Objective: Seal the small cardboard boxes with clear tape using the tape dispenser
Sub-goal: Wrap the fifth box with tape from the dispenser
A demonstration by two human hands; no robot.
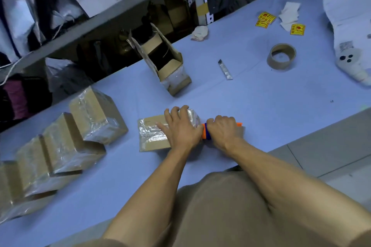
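A small cardboard box [152, 136] lies on the blue table in front of me, its top shiny with clear tape. My left hand [180, 126] rests flat on the box's right part, fingers spread over the far edge. Right beside the box's right end, my right hand [224, 130] grips the orange and blue tape dispenser [206, 131]; most of the dispenser is hidden under my fingers.
Several taped boxes [66, 146] stand in a stepped row at the left. An open cardboard box [164, 62] stands behind. A near-empty tape roll [281, 57], a utility knife [225, 69], yellow stickers [265, 19] and papers [349, 22] lie at the right. Shelves run along the table's far side.
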